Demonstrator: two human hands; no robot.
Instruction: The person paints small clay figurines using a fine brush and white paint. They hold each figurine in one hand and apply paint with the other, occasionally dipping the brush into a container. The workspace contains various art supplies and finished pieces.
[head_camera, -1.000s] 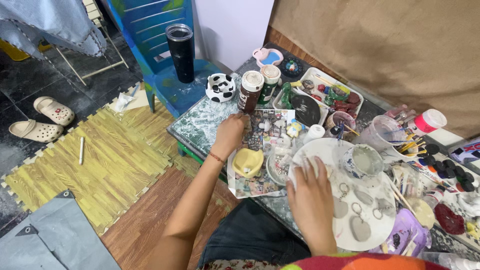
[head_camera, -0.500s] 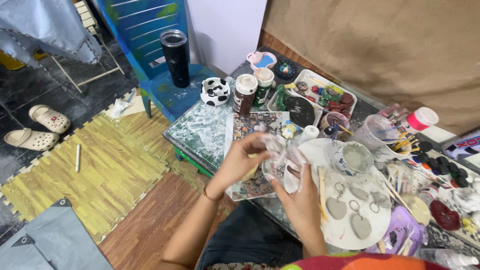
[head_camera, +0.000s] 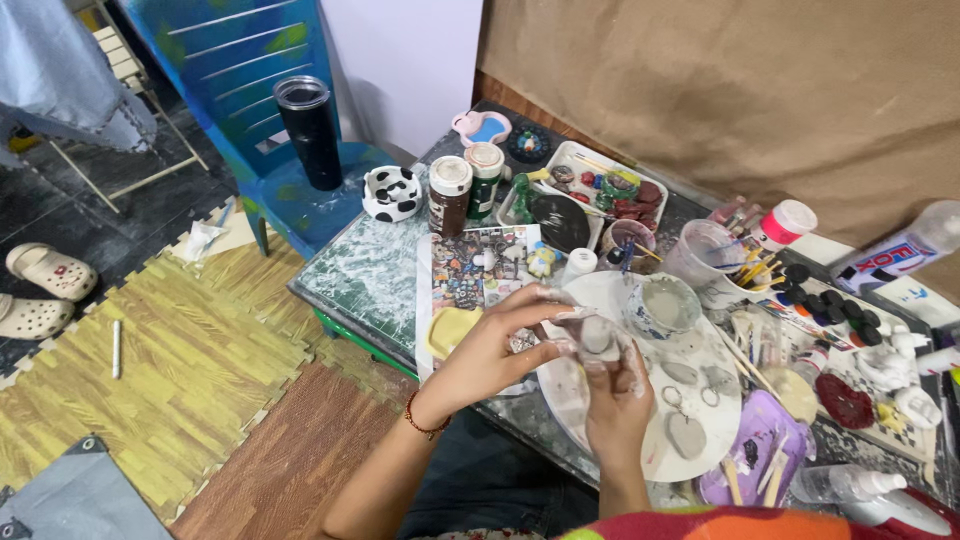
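Left hand (head_camera: 490, 350) and right hand (head_camera: 615, 400) together grasp a small clear plastic cup (head_camera: 592, 338) over the round white plate (head_camera: 570, 395); steadying it upright should prevent spills.

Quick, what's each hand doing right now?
Left hand: closed on the small clear plastic cup.
Right hand: closed on the same cup.

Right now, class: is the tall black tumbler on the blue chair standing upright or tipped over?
Upright. The tall black tumbler stands on its base on the blue chair, its round rim facing up; nothing leans against it.
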